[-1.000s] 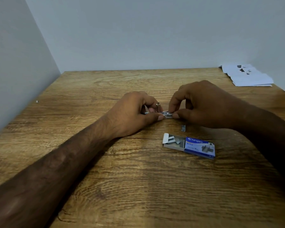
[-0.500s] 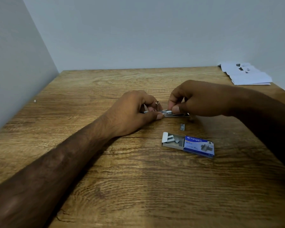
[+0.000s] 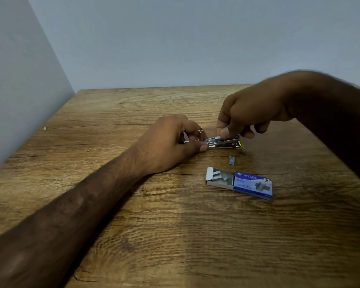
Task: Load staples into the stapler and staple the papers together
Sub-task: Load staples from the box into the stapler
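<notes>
A small metal stapler with a yellow end lies on the wooden table, its staple channel exposed. My left hand grips its left end against the table. My right hand is raised above its right part, thumb and forefinger pinched on the stapler's top. Whether a staple strip sits between those fingers cannot be told. A short loose strip of staples lies just in front of the stapler. A blue Kangaro staple box lies nearer me, its grey tray slid out left with several strips inside. The papers are hidden by my right arm.
Grey walls close off the table at the back and on the left. A tiny white speck lies near the left wall.
My right hand and forearm have lifted and now cover the papers at the far right. More of the stapler, with its yellow end, shows. My left hand has kept its hold.
</notes>
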A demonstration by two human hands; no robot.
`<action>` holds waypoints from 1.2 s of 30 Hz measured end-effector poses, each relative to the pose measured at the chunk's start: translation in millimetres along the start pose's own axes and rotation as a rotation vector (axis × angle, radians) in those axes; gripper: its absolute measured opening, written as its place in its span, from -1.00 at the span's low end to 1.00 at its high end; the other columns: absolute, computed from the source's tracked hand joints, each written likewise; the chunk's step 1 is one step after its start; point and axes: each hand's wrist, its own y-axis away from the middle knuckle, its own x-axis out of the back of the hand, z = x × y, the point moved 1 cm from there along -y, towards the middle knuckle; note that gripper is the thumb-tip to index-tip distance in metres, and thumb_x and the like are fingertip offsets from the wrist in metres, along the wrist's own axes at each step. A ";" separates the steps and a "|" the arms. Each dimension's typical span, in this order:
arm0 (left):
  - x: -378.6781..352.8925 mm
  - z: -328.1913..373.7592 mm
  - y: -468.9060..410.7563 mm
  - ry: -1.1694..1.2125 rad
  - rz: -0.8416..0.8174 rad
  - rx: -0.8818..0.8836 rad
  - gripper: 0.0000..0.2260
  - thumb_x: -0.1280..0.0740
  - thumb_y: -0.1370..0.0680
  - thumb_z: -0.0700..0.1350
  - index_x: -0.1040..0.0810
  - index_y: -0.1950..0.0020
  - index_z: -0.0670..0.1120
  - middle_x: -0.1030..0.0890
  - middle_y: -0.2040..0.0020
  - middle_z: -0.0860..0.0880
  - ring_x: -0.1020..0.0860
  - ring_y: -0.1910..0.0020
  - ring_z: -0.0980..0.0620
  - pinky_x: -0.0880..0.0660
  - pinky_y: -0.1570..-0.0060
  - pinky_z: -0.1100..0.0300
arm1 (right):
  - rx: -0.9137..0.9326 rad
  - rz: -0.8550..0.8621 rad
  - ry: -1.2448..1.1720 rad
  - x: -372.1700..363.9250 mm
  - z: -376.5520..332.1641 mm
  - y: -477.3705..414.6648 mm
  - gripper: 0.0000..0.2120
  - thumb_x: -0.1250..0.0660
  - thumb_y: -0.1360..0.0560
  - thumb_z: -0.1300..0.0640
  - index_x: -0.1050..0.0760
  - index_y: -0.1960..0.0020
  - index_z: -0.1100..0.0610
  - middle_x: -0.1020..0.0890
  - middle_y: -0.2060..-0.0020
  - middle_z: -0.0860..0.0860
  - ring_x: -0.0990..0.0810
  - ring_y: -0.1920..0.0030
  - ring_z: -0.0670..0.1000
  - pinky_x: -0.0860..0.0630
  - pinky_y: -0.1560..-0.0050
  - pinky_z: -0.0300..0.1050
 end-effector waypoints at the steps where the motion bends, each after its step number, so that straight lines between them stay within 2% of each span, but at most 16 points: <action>1: 0.1 0.3 0.1 -0.003 0.003 0.001 -0.83 -0.46 -0.52 0.07 -0.70 -0.08 0.08 -0.60 0.13 0.11 -0.54 0.12 0.14 -0.55 0.12 0.07 | -0.014 -0.004 -0.003 1.5 -1.4 -0.7 -0.91 -0.32 -0.61 0.19 -0.60 0.03 0.14 -0.53 0.56 -0.11 -0.45 0.40 -0.09 -0.32 0.50 -0.25; 4: 0.5 0.4 0.2 -0.009 0.015 0.004 -0.83 -0.47 -0.52 0.07 -0.70 -0.07 0.06 -0.60 0.14 0.08 -0.54 0.13 0.11 -0.56 0.11 0.02 | -0.020 -0.015 -0.025 2.1 -1.8 -1.9 -0.89 -0.31 -0.61 0.18 -0.60 0.04 0.13 -0.56 0.54 -0.10 -0.48 0.38 -0.09 -0.32 0.45 -0.24; 8: 1.1 0.5 0.1 -0.012 0.016 0.000 -0.84 -0.47 -0.52 0.06 -0.70 -0.06 0.07 -0.60 0.13 0.08 -0.54 0.12 0.12 -0.55 0.11 0.02 | 0.031 0.009 0.006 -2.4 -2.1 -0.4 -0.87 -0.29 -0.62 0.19 -0.61 0.04 0.14 -0.60 0.31 -0.01 -0.55 0.34 -0.09 -0.36 0.41 -0.20; 12: 0.5 2.1 0.3 -0.028 0.025 0.014 -0.83 -0.45 -0.52 0.08 -0.69 -0.06 0.07 -0.60 0.14 0.07 -0.54 0.13 0.09 -0.55 0.11 0.00 | 0.077 0.059 0.038 -5.5 -6.0 0.3 -0.84 -0.29 -0.61 0.19 -0.62 0.03 0.21 -0.60 0.25 0.13 -0.48 0.29 0.03 -0.30 0.43 -0.17; 15: 0.5 4.0 -0.3 -0.031 0.014 0.037 -0.83 -0.47 -0.50 0.09 -0.69 -0.04 0.09 -0.59 0.14 0.12 -0.53 0.14 0.16 -0.52 0.14 0.08 | 0.066 0.063 0.039 -5.8 -6.8 0.3 -0.82 -0.28 -0.61 0.19 -0.62 -0.02 0.26 -0.56 0.22 0.16 -0.43 0.31 0.02 -0.28 0.45 -0.17; 18: -0.2 9.1 -0.5 -0.019 0.040 0.066 -0.69 -0.48 -0.45 0.21 -0.64 -0.13 0.13 -0.57 0.07 0.16 -0.53 0.08 0.20 -0.51 0.14 0.14 | 0.037 0.013 0.034 -8.8 -5.3 1.9 -0.79 -0.27 -0.62 0.18 -0.59 -0.12 0.30 -0.53 0.22 0.13 -0.42 0.32 -0.01 -0.30 0.44 -0.18; 21: 3.2 18.9 -1.0 -0.089 0.224 0.009 -0.52 -0.47 -0.41 0.23 -0.51 -0.27 0.13 -0.54 -0.03 0.16 -0.51 0.00 0.15 -0.50 0.07 0.16 | 0.034 0.016 0.020 -11.7 -4.1 2.2 -0.82 -0.27 -0.63 0.17 -0.59 -0.08 0.26 -0.52 0.23 0.12 -0.40 0.31 -0.01 -0.28 0.44 -0.18; 23: 3.5 28.4 -2.0 -0.165 0.278 -0.093 -0.60 -0.47 -0.44 0.15 -0.53 -0.22 0.09 -0.57 -0.04 0.14 -0.51 -0.03 0.10 -0.51 -0.04 0.06 | 0.024 0.028 0.003 -13.0 -4.0 2.2 -0.84 -0.24 -0.64 0.20 -0.57 -0.03 0.23 -0.51 0.25 0.11 -0.39 0.33 -0.02 -0.26 0.44 -0.18; 26: -1.7 37.6 -3.8 -0.198 0.223 -0.120 -0.84 -0.44 -0.51 -0.06 -0.58 -0.07 0.08 -0.61 0.04 0.17 -0.51 -0.01 0.08 -0.48 -0.10 -0.04 | 0.018 0.053 -0.019 -15.2 -3.5 1.7 -0.86 -0.25 -0.62 0.21 -0.52 0.09 0.20 -0.49 0.37 0.09 -0.36 0.38 -0.03 -0.23 0.46 -0.18; 29: -5.0 32.4 -5.8 -0.191 0.141 -0.031 -0.80 -0.37 -0.51 -0.22 -0.58 0.04 0.10 -0.61 0.12 0.16 -0.53 0.03 0.05 -0.48 -0.13 -0.09 | 0.020 0.064 -0.032 -18.1 -3.6 1.7 -0.85 -0.28 -0.62 0.17 -0.56 -0.01 0.26 -0.50 0.35 0.12 -0.37 0.37 -0.01 -0.23 0.46 -0.17; 32: -4.6 25.5 -5.7 -0.208 0.093 0.005 -0.83 -0.35 -0.53 -0.17 -0.63 0.04 0.11 -0.62 0.15 0.16 -0.53 0.04 0.06 -0.47 -0.11 -0.04 | 0.023 0.066 -0.067 -19.6 -1.5 1.3 -0.81 -0.25 -0.63 0.20 -0.55 -0.12 0.31 -0.50 0.21 0.18 -0.37 0.26 0.05 -0.22 0.42 -0.15; 36: -6.0 22.4 -5.4 -0.206 0.053 -0.007 -0.80 -0.29 -0.53 -0.03 -0.70 -0.03 0.10 -0.63 0.15 0.18 -0.53 0.07 0.08 -0.48 -0.06 0.00 | 0.035 0.043 -0.084 -19.6 -0.6 1.7 -0.85 -0.24 -0.64 0.19 -0.52 -0.02 0.27 -0.50 0.19 0.20 -0.37 0.28 0.05 -0.22 0.41 -0.15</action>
